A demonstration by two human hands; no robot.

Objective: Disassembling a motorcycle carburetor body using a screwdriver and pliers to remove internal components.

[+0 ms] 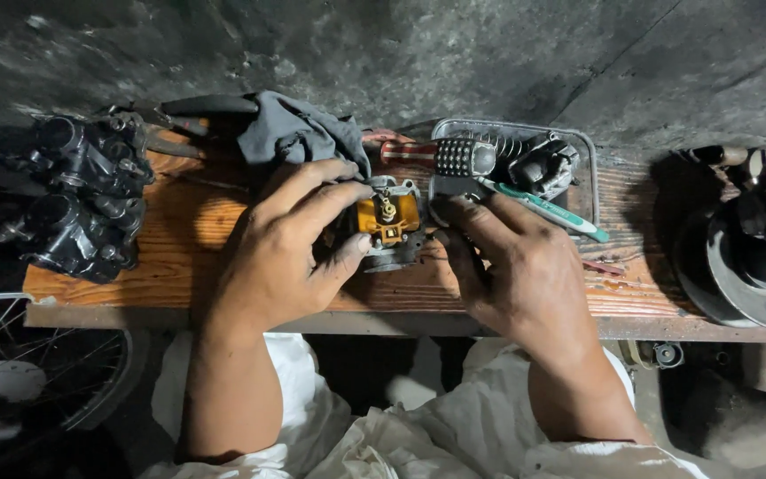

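Left hand (281, 253): fingers curled, thumb and forefinger pinching carburettor body (389, 224) | Carburettor: centre of wooden board (179, 239), yellow float uppermost | Right hand (516, 270): at carburettor's 3 o'clock, fingers pressed together, tips against its side | Metal tray (589, 164): 1 o'clock, toothbrush (547, 208) across it | Grey rag (299, 129): 11 o'clock | Black engine part (82, 195): 9 o'clock

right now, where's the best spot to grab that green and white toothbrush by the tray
Probably its handle end. The toothbrush lies slanted across the rim of the metal tray, head near the right hand, handle pointing out over the wooden board. That outer end looks free of the parts in the tray, so come from the right and pinch the thin handle across its narrow sides.
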